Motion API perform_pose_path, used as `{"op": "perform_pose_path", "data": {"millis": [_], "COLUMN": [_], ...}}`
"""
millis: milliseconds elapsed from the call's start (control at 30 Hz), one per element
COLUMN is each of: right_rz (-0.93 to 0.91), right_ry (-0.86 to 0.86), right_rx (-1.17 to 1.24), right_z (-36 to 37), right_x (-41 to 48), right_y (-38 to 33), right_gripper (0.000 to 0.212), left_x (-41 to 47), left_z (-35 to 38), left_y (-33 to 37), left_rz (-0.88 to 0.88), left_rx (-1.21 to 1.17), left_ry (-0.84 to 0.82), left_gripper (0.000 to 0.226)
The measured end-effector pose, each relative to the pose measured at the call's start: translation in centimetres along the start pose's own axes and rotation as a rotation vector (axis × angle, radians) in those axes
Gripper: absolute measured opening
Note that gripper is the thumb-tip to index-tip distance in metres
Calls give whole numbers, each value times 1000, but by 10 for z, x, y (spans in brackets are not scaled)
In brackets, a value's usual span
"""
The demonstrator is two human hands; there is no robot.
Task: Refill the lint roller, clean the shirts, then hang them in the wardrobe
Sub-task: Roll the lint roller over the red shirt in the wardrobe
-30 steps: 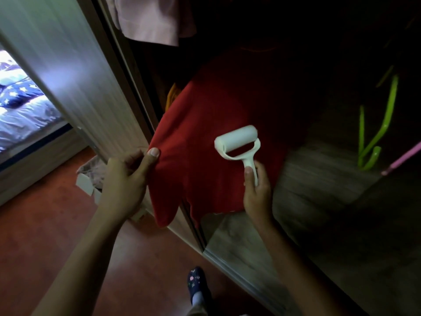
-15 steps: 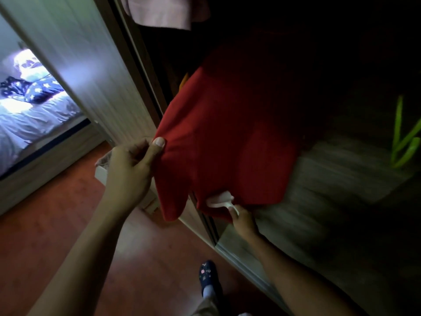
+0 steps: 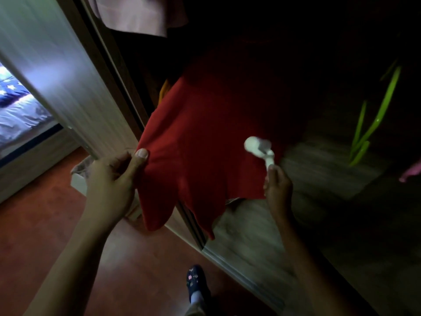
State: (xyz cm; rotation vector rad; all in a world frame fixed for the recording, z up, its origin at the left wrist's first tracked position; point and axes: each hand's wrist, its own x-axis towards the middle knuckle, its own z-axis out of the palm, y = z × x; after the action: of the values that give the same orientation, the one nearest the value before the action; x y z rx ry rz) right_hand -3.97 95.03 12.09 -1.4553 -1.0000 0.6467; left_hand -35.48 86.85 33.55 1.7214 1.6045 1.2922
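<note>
Red shirt (image 3: 205, 144) getting rolled right in the wardrobe (image 3: 319, 169) opening

Your left hand (image 3: 111, 179) pinches the shirt's side edge and pulls it outward, I'd guess to give the roller a taut surface. The shirt hangs plain and dark red, its hem drooping unevenly. Your right hand (image 3: 278, 188) grips the white lint roller (image 3: 258, 147) by its handle, with the blurry head over the cloth.

dim | light from left | wardrobe interior dark | motion blur right

Arms forward, left hand (image 3: 111, 179) in a thumb pinch on the shirt (image 3: 205, 144), right hand (image 3: 278, 188) around the lint roller (image 3: 258, 147).
</note>
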Motion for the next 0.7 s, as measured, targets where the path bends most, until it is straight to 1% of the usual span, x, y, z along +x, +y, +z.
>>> {"op": "perform_pose_path", "data": {"millis": [100, 167, 233, 300, 367, 433, 500, 567, 600, 667, 700], "right_rz": [67, 113, 151, 217, 289, 394, 475, 475, 486, 512, 502], "right_ry": [128, 135, 102, 40, -43, -168, -305, -432, -485, -549, -549], "right_rx": [91, 136, 156, 138, 62, -23, -102, -207, -255, -295, -296], "right_z": [-5, 0, 11, 30, 50, 65, 72, 69, 65, 56, 51], "right_x": [24, 39, 49, 49, 37, 14, -19, -53, -68, -89, -95], "right_y": [-23, -29, -21, 0, 31, 62, 90, 116, 126, 141, 146], "right_gripper": [34, 33, 30, 32, 30, 25, 29, 36, 35, 32, 33], "left_x": [3, 5, 5, 4, 3, 2, 3, 2, 2, 2, 2], "left_z": [1, 2, 2, 1, 1, 0, 0, -2, -3, -5, -5], "left_y": [-1, -2, -3, -3, -3, -2, 0, 1, 1, 0, 0], "left_rz": [-19, -40, -40, -19, -9, -9, -5, -3, -6, -14, -17], "left_rx": [-22, -46, -39, -25, -3, 9, 5, 10, 7, -12, -19], "left_ry": [5, 13, 13, 6, -2, -9, -1, 5, 7, 16, 20], "left_gripper": [31, 30, 31, 33, 36, 35, 35, 34, 34, 34, 34]}}
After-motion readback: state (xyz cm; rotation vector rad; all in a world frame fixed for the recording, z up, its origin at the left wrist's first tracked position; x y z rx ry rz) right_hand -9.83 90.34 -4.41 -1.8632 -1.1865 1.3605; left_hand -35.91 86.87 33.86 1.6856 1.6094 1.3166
